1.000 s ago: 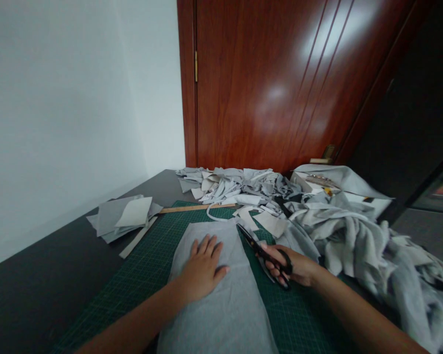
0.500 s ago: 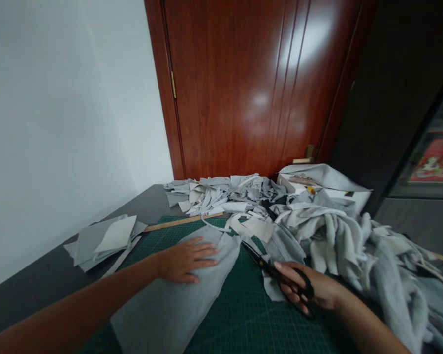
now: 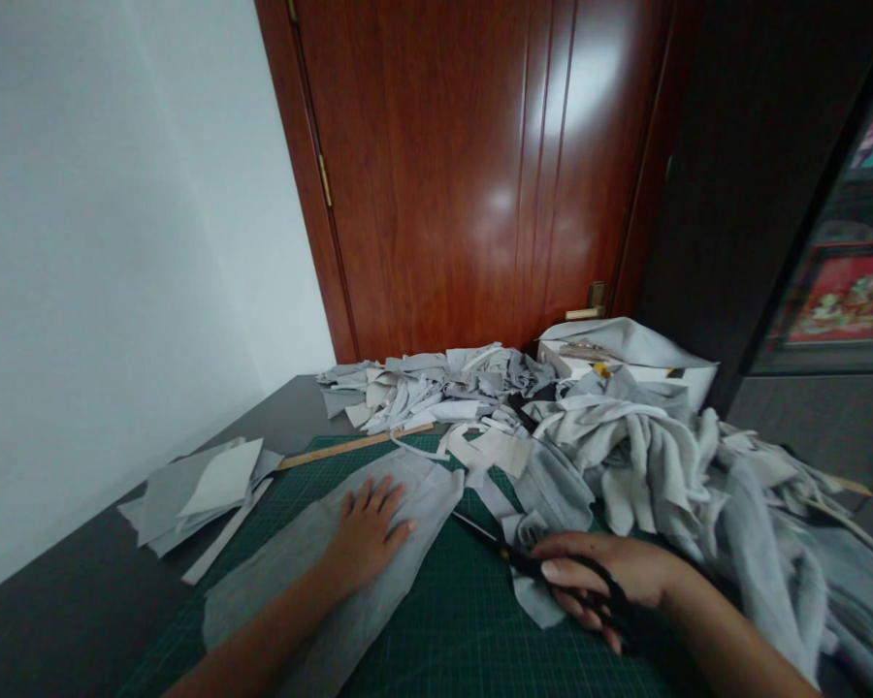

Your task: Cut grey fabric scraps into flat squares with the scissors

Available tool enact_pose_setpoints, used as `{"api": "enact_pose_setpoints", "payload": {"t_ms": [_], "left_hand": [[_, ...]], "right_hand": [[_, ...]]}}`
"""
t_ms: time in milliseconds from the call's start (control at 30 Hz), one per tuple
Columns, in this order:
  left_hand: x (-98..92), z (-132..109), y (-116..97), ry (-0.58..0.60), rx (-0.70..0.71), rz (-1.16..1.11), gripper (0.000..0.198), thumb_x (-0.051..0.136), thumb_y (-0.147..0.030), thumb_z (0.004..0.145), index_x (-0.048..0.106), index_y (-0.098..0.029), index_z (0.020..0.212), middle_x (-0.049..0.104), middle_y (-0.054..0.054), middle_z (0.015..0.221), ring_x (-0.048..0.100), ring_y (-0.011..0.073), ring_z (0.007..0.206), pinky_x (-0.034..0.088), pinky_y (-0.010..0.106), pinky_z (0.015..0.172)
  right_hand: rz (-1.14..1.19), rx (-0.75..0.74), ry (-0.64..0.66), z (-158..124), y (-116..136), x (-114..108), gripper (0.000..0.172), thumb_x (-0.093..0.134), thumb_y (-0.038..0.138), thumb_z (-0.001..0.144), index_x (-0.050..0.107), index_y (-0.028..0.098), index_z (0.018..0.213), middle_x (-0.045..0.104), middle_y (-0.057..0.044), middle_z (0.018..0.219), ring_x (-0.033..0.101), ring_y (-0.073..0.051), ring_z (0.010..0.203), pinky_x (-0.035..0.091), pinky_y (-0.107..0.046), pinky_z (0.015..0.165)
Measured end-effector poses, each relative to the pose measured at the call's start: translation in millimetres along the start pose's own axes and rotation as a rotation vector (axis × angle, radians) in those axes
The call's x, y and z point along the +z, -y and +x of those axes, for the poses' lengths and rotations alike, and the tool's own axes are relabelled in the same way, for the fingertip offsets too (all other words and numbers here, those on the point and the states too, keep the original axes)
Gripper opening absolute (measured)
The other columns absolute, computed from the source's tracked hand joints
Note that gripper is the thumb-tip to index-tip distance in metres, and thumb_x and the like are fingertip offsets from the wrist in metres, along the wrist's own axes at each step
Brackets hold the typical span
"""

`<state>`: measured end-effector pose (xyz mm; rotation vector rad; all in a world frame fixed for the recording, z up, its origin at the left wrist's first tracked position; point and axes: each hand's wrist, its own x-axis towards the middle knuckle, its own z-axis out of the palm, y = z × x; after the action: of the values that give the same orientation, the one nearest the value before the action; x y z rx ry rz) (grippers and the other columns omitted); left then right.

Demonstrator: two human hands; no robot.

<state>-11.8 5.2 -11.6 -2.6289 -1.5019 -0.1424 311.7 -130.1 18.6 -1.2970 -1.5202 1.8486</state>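
My left hand (image 3: 368, 531) lies flat, fingers spread, on a long grey fabric piece (image 3: 276, 591) that slants across the green cutting mat (image 3: 466, 640). My right hand (image 3: 603, 577) grips the black scissors (image 3: 509, 553) by their handles; the blades point left and rest low over the mat, close to a small grey scrap (image 3: 534, 601). The two hands are a short way apart.
A heap of grey fabric (image 3: 669, 465) fills the right side. Cut scraps (image 3: 422, 388) lie at the back by a wooden ruler (image 3: 356, 445). A stack of cut pieces (image 3: 189, 490) sits at left, a white box (image 3: 626, 354) by the red-brown door (image 3: 472, 174).
The left hand has dragged the grey piece left and turned it slantwise. The right hand with the scissors has shifted right and lowered towards the mat. The view has swung right.
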Motion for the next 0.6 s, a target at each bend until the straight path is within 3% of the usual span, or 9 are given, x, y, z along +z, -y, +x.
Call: {"api": "enact_pose_setpoints", "payload": {"t_ms": [167, 233, 333, 467, 600], "left_hand": [[-12.0, -14, 46, 0.037, 0.281, -0.073, 0.054, 0.037, -0.052, 0.097, 0.035, -0.032, 0.147, 0.032, 0.004, 0.155, 0.026, 0.0312, 0.143, 0.024, 0.054, 0.114], [-19.8, -16, 53, 0.072, 0.318, -0.083, 0.055, 0.037, -0.052, 0.098, 0.034, -0.031, 0.148, 0.031, 0.005, 0.156, 0.025, 0.0308, 0.144, 0.023, 0.054, 0.114], [-28.3, -12, 42, 0.074, 0.238, -0.084, 0.049, 0.039, -0.047, 0.097, 0.044, -0.026, 0.141, 0.039, 0.008, 0.152, 0.033, 0.0306, 0.140, 0.028, 0.052, 0.112], [-23.8, 8, 12, -0.016, 0.005, -0.072, 0.036, 0.042, -0.036, 0.096, 0.060, -0.015, 0.118, 0.060, 0.015, 0.126, 0.053, 0.0285, 0.119, 0.040, 0.043, 0.102], [-7.4, 23, 1, -0.103, -0.149, -0.085, 0.052, 0.045, -0.048, 0.093, 0.051, -0.012, 0.130, 0.050, 0.019, 0.138, 0.041, 0.0355, 0.131, 0.029, 0.056, 0.107]], "right_hand": [[0.026, -0.039, 0.045, 4, -5, 2, 0.076, 0.064, 0.072, 0.072, 0.050, 0.014, 0.120, 0.055, 0.007, 0.058, 0.050, -0.006, 0.038, 0.042, -0.015, 0.034], [0.031, -0.038, 0.033, 6, -6, 2, 0.077, 0.063, 0.073, 0.071, 0.052, 0.014, 0.119, 0.056, 0.006, 0.058, 0.050, -0.006, 0.037, 0.040, -0.014, 0.034], [0.027, -0.020, 0.002, 5, -6, 1, 0.081, 0.063, 0.076, 0.067, 0.055, 0.013, 0.117, 0.057, 0.004, 0.057, 0.052, -0.007, 0.039, 0.041, -0.014, 0.034], [-0.002, 0.069, -0.081, -12, -12, -9, 0.090, 0.060, 0.080, 0.065, 0.054, 0.013, 0.124, 0.061, 0.001, 0.061, 0.060, -0.012, 0.047, 0.041, -0.016, 0.034], [-0.114, 0.086, -0.156, -39, -21, -22, 0.094, 0.056, 0.080, 0.070, 0.045, 0.018, 0.140, 0.068, -0.004, 0.068, 0.067, -0.017, 0.058, 0.045, -0.018, 0.044]]}}
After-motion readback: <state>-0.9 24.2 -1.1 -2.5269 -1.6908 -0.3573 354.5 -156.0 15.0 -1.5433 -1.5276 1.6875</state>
